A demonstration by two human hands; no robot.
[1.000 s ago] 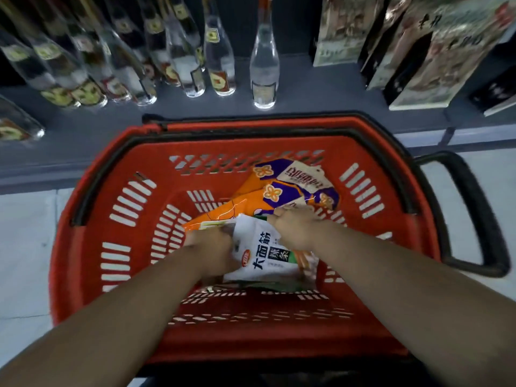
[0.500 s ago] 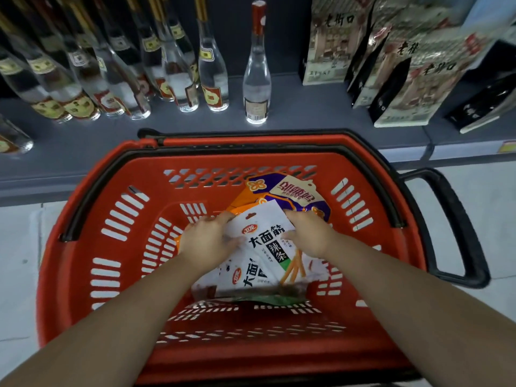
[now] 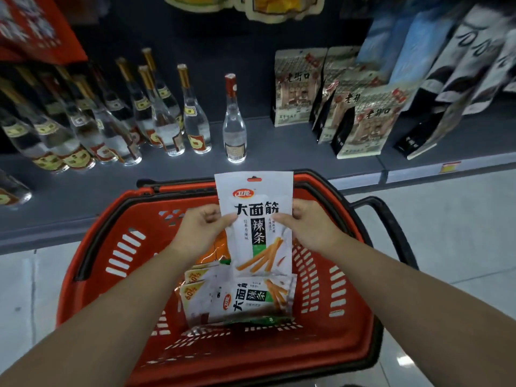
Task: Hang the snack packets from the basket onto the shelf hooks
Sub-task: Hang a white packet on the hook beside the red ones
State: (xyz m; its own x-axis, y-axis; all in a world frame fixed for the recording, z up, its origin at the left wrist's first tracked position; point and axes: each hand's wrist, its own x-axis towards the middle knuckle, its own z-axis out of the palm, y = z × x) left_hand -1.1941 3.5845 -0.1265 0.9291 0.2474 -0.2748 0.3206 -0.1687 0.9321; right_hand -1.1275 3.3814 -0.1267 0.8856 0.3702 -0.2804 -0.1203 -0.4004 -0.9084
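Observation:
A white snack packet (image 3: 255, 219) with black lettering and a red hang tab is held upright above the red basket (image 3: 111, 263). My left hand (image 3: 202, 227) pinches its left edge and my right hand (image 3: 310, 224) pinches its right edge. More packets lie in the basket below: a matching white packet (image 3: 251, 300), packets with yellow corners (image 3: 195, 286) and an orange one (image 3: 216, 251). Yellow snack packets (image 3: 268, 8) hang at the top of the shelf back; the hooks themselves are not visible.
Clear glass bottles (image 3: 234, 127) stand in rows on the grey shelf (image 3: 181, 174) at left and centre. Grey and black pouches (image 3: 363, 121) stand at right. The basket's black handle (image 3: 391, 224) sticks out right. A red box (image 3: 36, 26) sits upper left.
Both hands have lifted one white packet out of the basket and turned it upright. The view has tilted up toward the shelf.

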